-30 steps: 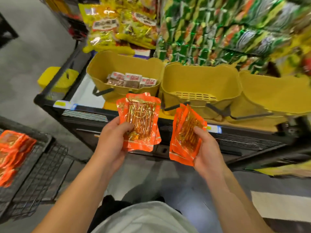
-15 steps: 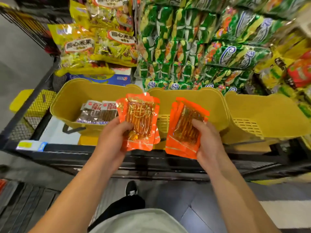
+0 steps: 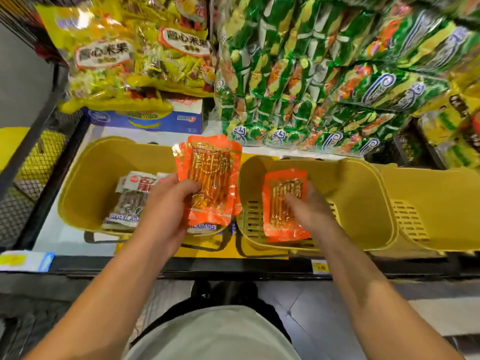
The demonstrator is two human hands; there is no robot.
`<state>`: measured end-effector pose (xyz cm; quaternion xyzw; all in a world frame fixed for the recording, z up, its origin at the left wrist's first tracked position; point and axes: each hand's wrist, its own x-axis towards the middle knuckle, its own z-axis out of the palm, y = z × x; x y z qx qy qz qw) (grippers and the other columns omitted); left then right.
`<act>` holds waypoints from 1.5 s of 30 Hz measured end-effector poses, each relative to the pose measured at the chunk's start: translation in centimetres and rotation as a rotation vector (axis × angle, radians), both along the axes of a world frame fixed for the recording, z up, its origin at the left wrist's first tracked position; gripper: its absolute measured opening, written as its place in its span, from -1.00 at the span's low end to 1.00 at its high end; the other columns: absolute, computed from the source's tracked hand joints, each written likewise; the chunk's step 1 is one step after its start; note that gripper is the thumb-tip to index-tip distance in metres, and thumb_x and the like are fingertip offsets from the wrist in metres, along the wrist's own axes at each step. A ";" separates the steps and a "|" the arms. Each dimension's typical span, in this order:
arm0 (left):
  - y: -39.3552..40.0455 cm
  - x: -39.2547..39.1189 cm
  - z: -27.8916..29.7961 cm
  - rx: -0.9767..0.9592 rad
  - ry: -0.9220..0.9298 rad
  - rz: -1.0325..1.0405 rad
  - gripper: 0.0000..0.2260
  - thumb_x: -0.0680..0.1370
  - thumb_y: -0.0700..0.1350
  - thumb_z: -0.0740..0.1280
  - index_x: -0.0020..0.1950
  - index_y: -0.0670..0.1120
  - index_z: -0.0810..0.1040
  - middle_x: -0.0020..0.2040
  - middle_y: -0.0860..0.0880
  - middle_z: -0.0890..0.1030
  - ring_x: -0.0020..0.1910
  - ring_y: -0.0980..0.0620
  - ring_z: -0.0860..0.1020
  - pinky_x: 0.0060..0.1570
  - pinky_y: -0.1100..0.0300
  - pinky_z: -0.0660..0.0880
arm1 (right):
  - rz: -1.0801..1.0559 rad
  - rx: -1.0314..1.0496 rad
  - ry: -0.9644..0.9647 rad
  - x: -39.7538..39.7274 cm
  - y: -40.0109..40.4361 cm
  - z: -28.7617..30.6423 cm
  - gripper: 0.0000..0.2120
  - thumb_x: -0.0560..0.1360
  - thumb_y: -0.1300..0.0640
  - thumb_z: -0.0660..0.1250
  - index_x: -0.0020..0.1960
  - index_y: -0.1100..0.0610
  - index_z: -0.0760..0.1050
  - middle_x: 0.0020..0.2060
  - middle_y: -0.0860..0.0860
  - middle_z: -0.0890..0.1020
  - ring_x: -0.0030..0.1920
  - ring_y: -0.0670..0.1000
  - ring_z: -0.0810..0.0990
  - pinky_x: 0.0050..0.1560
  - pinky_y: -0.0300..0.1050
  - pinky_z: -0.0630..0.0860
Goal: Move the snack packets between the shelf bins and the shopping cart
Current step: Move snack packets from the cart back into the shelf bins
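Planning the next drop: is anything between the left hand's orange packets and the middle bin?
Nothing visible. The left hand holds the orange packets beside the middle bin, whose open top is unobstructed.

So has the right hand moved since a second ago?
Yes. The right hand has gone forward and down into the middle yellow bin, laying its orange packets on the bin's floor; earlier it held them in front of the bin.

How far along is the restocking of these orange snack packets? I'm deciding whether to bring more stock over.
Partly done. The right hand is laying a stack of orange packets in the middle yellow bin; whether its grip is released is unclear. In hand: the left hand holds more orange packets above the bins. Left: place those. The cart is out of view.
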<state>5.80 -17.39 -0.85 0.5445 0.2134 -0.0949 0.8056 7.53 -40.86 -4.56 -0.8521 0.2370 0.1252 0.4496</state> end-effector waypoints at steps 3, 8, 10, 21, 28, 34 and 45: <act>0.1 0.9 -0.4 -0.011 0.015 0.006 -0.69 0.55 -0.39 0.19 -0.18 -0.09 0.64 -0.25 -0.04 0.69 -0.32 0.04 0.64 -0.22 0.10 0.55 | 0.088 -0.027 0.164 1.5 0.5 -2.8 -0.81 0.60 0.11 0.28 0.20 -0.04 0.49 0.01 -0.01 0.65 -0.04 0.02 0.63 0.06 0.00 0.57; 0.0 2.0 -0.7 -0.028 0.028 0.002 -0.68 0.56 -0.39 0.17 -0.14 -0.09 0.64 -0.24 -0.04 0.70 -0.30 0.05 0.67 -0.35 0.16 0.59 | 0.153 -0.027 0.337 3.7 1.2 -5.9 -0.82 0.50 0.12 0.35 0.10 -0.02 0.54 0.00 0.05 0.66 -0.01 0.10 0.64 0.12 0.08 0.60; -0.1 2.3 -0.9 -0.021 0.052 0.015 -0.67 0.57 -0.38 0.17 -0.14 -0.07 0.65 -0.22 -0.05 0.71 -0.30 0.04 0.67 -0.34 0.13 0.59 | 0.153 -0.016 0.379 3.9 2.1 -4.6 -0.82 0.60 0.25 0.26 0.13 0.03 0.50 0.01 0.08 0.60 0.07 0.14 0.58 0.20 0.04 0.52; -0.6 3.6 -2.0 0.021 0.116 0.026 -0.70 0.58 -0.36 0.18 0.01 -0.07 0.65 -0.08 -0.07 0.73 -0.14 -0.03 0.67 -0.05 0.00 0.58 | 0.196 -0.007 0.565 4.7 -1.1 -5.7 -0.88 0.60 0.21 0.30 0.00 -0.01 0.52 -0.03 0.05 0.65 -0.01 0.07 0.63 -0.03 -0.01 0.57; -1.0 3.7 -2.3 0.025 0.127 0.014 -0.71 0.58 -0.36 0.19 0.01 -0.08 0.65 -0.13 -0.06 0.71 -0.21 -0.02 0.64 -0.12 0.03 0.55 | 0.219 -0.039 0.499 4.2 -1.3 -6.6 -0.91 0.63 0.19 0.27 0.05 0.03 0.51 -0.05 0.03 0.64 -0.01 0.07 0.62 0.02 -0.03 0.56; -1.3 3.5 -2.5 0.031 0.123 -0.025 -0.72 0.58 -0.35 0.19 0.05 -0.08 0.64 -0.10 -0.05 0.72 -0.17 -0.02 0.65 -0.14 0.05 0.57 | 0.427 -0.410 0.451 4.2 -0.8 -6.5 -0.47 0.61 0.04 0.33 0.44 0.30 0.25 -0.06 0.14 0.60 -0.09 0.09 0.58 -0.15 -0.09 0.46; -2.0 2.5 -1.2 0.061 0.025 -0.068 -0.71 0.57 -0.37 0.19 -0.04 -0.07 0.64 -0.21 -0.03 0.68 -0.29 0.03 0.61 -0.22 0.10 0.53 | 0.388 -0.258 0.265 4.5 -2.5 -2.8 -0.74 0.59 0.06 0.34 0.24 0.15 0.51 0.08 0.07 0.62 0.03 0.06 0.59 -0.01 -0.06 0.50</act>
